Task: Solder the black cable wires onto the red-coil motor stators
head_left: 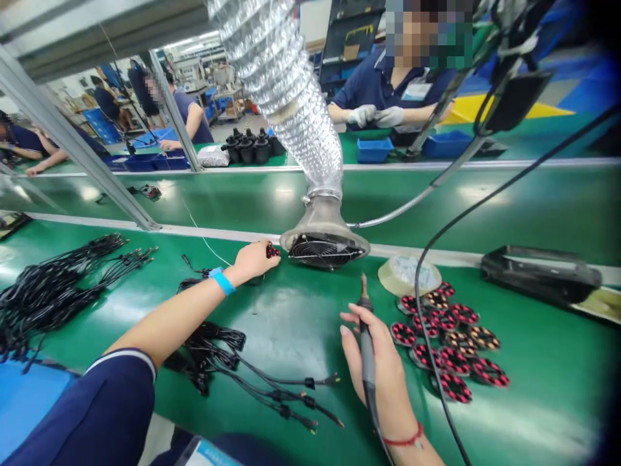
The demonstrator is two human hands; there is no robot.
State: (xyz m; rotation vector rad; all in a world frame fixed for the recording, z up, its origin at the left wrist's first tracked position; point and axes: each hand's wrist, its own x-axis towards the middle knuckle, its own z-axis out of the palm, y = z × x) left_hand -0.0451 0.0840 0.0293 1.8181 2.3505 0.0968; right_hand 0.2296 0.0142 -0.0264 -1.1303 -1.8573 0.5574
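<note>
My left hand (255, 260), with a blue wristband, reaches to the back edge of the green bench, left of the fume hood. Its fingers are closed on a small red-and-black coil part (272, 250), mostly hidden by the hand. My right hand (376, 353) holds a soldering iron (367, 349), its tip (363, 285) pointing up and away. Right of this hand lie several round wound coils (453, 359), most red and black, some copper-coloured. Between my arms, bundled black cables (218, 349) lie with their bare wire ends (310, 401) toward the right hand.
A fume hood (325, 243) on a silver duct hangs over the back edge. A tape roll (410, 275), a black holder (541, 272) and a hanging black cord (431, 336) are at right. More cables (63, 285) lie left. A gloved co-worker (388, 90) sits opposite.
</note>
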